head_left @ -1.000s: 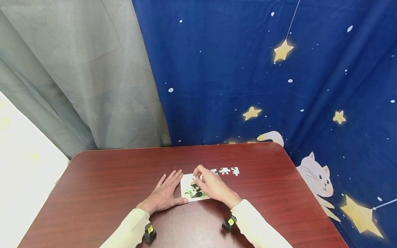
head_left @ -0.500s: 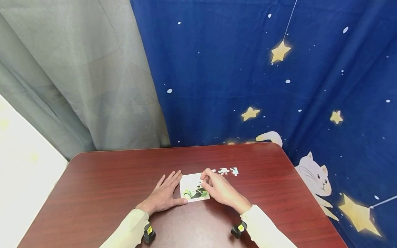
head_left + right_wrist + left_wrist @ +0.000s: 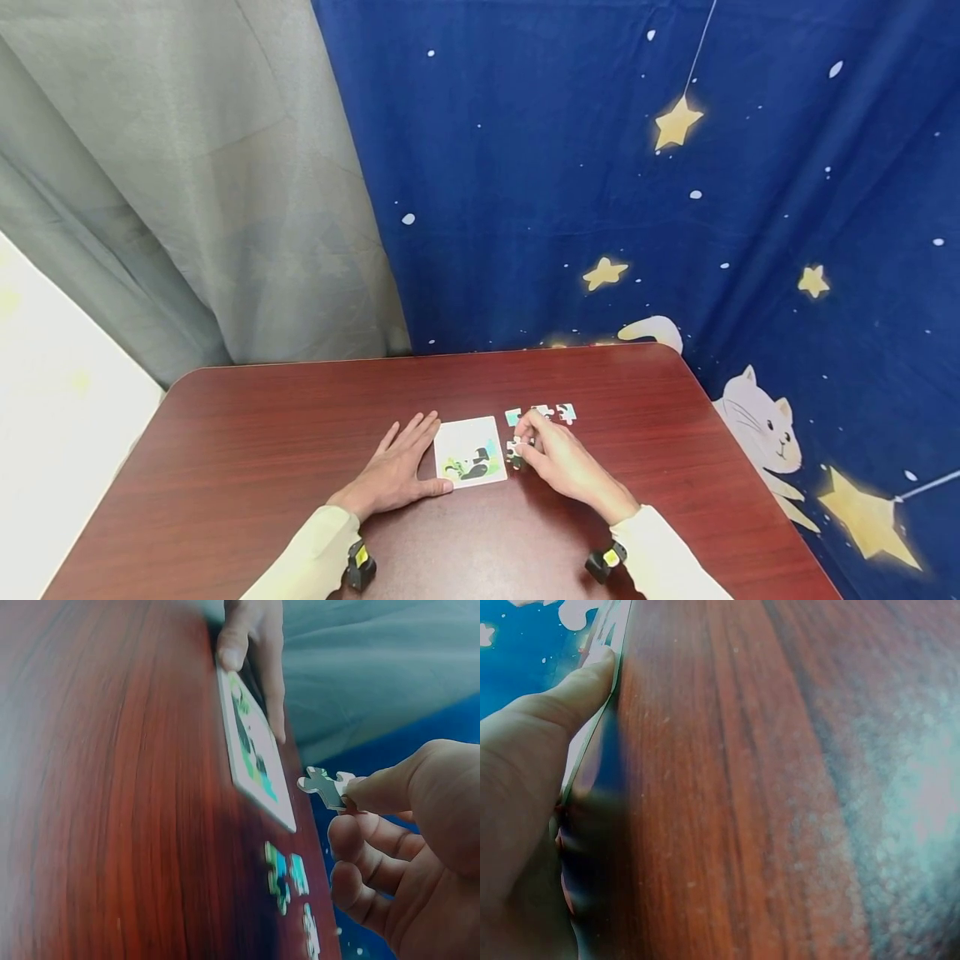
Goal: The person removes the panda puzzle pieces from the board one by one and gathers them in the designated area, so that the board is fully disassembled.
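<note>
Head view showed the table [image 3: 285, 442]; on it my left hand [image 3: 393, 477] lay straight-fingered, thumb on the edge of one puzzle board [image 3: 465, 433]. Inside the board sat a panda picture [image 3: 474, 467]; beside it lay four loose pieces [image 3: 566, 413]. Right wrist view caught three, plus one piece [image 3: 321, 787] my right hand [image 3: 420, 825] pinched.

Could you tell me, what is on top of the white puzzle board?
On the puzzle board, a partial black-and-green picture shows, and the left hand rests its thumb on one corner. What lies under the thumb is covered.
</note>
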The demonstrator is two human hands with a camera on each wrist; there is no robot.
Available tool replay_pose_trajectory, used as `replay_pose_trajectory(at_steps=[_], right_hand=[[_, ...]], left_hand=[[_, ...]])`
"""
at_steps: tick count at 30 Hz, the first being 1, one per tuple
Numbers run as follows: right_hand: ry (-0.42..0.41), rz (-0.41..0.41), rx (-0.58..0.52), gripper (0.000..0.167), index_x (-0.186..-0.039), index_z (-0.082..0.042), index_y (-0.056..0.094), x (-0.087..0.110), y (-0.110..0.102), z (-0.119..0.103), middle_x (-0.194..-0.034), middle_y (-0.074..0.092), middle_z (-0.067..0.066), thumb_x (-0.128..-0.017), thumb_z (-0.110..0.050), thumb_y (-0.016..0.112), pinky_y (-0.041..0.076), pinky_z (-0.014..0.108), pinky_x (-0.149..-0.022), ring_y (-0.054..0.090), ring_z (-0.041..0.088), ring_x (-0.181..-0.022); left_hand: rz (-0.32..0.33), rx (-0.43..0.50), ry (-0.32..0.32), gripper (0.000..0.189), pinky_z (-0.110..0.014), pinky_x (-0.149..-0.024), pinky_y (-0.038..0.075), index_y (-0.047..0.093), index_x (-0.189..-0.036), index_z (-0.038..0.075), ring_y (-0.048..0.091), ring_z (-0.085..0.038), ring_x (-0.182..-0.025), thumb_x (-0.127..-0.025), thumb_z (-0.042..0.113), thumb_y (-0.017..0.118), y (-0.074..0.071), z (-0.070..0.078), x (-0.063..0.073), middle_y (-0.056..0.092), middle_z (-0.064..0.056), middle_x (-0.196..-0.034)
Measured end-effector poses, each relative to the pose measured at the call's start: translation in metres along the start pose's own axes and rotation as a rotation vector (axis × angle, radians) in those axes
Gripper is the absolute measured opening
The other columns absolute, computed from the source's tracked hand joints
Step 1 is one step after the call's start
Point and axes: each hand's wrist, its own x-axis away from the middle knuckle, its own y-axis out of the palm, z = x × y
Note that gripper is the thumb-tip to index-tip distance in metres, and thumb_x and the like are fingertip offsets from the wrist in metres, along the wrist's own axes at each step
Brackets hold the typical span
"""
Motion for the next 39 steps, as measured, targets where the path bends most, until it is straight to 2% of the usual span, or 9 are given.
replay_pose_trajectory(at_steps=[3,8,14,24,33,39], right_hand=[[0.014,0.010,0.012,0.014,-0.105,-0.020,0.061,0.002,-0.004,0.006,-0.084,0.062,-0.009,-0.100,-0.012,0.072,0.046,0.020,-0.063,0.052,0.000,-0.067],[0.046,0.029,0.018,0.015,-0.105,-0.019,0.060,0.006,-0.013,0.017,-0.085,0.062,-0.008,-0.101,-0.011,0.072,0.045,0.020,-0.061,0.050,0.000,-0.064],[0.089,0.043,0.017,0.013,-0.105,-0.017,0.061,0.010,-0.021,0.031,-0.086,0.063,-0.006,-0.101,-0.009,0.070,0.045,0.020,-0.062,0.051,0.001,-0.066],[0.119,0.066,0.021,0.012,-0.105,-0.015,0.064,0.011,-0.027,0.047,-0.086,0.065,-0.005,-0.100,-0.007,0.070,0.044,0.020,-0.061,0.050,0.003,-0.062],[0.159,0.069,0.125,0.009,-0.105,-0.016,0.069,-0.002,-0.022,0.053,-0.090,0.070,-0.007,-0.099,-0.011,0.072,0.047,0.024,-0.073,0.053,0.002,-0.068],[0.192,0.120,0.201,0.008,-0.099,-0.017,0.071,-0.007,-0.019,0.057,-0.095,0.070,-0.006,-0.095,-0.012,0.076,0.050,0.031,-0.077,0.061,0.008,-0.081]], left_hand=[[0.001,-0.006,0.002,0.114,-0.068,-0.131,0.013,0.034,-0.167,0.005,0.026,-0.039,-0.165,-0.086,0.077,0.070,-0.001,0.000,0.000,0.032,-0.013,-0.176],[-0.020,-0.023,-0.019,0.114,-0.064,-0.133,0.011,0.031,-0.169,0.008,0.022,-0.034,-0.167,-0.086,0.076,0.071,0.001,-0.003,-0.001,0.028,-0.009,-0.178],[-0.005,-0.032,-0.018,0.113,-0.063,-0.134,0.011,0.031,-0.169,0.010,0.022,-0.032,-0.168,-0.086,0.074,0.073,0.003,-0.004,-0.001,0.028,-0.007,-0.179],[-0.027,-0.017,-0.015,0.110,-0.068,-0.131,0.013,0.035,-0.166,0.002,0.025,-0.041,-0.165,-0.087,0.066,0.077,-0.008,0.010,0.002,0.033,-0.016,-0.176],[-0.098,-0.067,-0.070,0.108,-0.064,-0.135,0.009,0.029,-0.169,0.006,0.017,-0.034,-0.169,-0.091,0.067,0.073,-0.013,0.014,0.000,0.025,-0.010,-0.179],[-0.103,-0.058,-0.071,0.108,-0.064,-0.135,0.008,0.029,-0.169,0.005,0.016,-0.034,-0.169,-0.091,0.066,0.072,-0.013,0.014,-0.001,0.024,-0.010,-0.179]])
